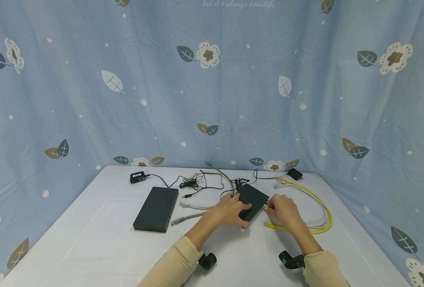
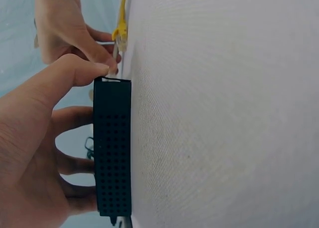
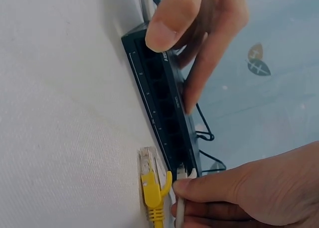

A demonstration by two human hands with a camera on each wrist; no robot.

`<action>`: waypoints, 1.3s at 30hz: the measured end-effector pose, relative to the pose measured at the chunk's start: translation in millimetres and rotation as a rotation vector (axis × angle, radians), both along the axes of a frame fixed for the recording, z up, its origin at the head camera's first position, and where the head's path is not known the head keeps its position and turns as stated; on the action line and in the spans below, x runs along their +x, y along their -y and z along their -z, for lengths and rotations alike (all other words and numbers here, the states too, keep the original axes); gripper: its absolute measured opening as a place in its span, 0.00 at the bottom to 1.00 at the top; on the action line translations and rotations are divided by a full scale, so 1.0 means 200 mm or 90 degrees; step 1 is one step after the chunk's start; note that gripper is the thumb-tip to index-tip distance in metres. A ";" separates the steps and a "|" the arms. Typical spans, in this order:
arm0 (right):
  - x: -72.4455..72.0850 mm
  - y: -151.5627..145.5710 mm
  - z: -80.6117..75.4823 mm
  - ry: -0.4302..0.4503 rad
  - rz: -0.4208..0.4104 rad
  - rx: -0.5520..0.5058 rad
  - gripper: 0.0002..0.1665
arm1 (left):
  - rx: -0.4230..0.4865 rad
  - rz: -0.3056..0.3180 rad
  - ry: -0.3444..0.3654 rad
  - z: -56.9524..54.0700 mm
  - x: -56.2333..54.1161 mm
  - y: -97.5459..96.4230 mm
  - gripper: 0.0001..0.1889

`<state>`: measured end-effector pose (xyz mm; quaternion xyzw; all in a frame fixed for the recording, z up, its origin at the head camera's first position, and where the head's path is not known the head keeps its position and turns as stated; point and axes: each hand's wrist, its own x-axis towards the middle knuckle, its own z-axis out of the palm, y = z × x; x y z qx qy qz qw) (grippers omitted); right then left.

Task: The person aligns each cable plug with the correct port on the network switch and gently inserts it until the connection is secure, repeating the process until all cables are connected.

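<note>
A small black network switch (image 1: 256,197) lies turned at an angle on the table. My left hand (image 1: 229,209) holds it, fingers over its top and the thumb against one end of its row of ports. At the other end of that row, my right hand (image 3: 224,190) pinches the plug of a white network cable (image 3: 180,205) between thumb and fingers. The plug's tip is at the last port, partly hidden by the thumb. Beside it on the cloth lies the clear plug of a yellow network cable (image 3: 151,188). Vent holes show on the switch's side in the left wrist view.
A larger black switch (image 1: 156,209) lies to the left. Behind are a power adapter (image 1: 138,177) with a coiled black cord (image 1: 190,183) and another adapter (image 1: 295,174). A grey cable (image 1: 187,218) runs under my left arm. A patterned blue curtain (image 1: 247,111) surrounds the table.
</note>
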<state>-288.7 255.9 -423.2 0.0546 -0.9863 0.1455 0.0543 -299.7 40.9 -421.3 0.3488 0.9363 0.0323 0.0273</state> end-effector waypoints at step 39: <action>0.01 0.01 0.01 -0.022 0.002 0.006 0.05 | -0.021 0.013 -0.039 0.01 0.00 0.00 0.34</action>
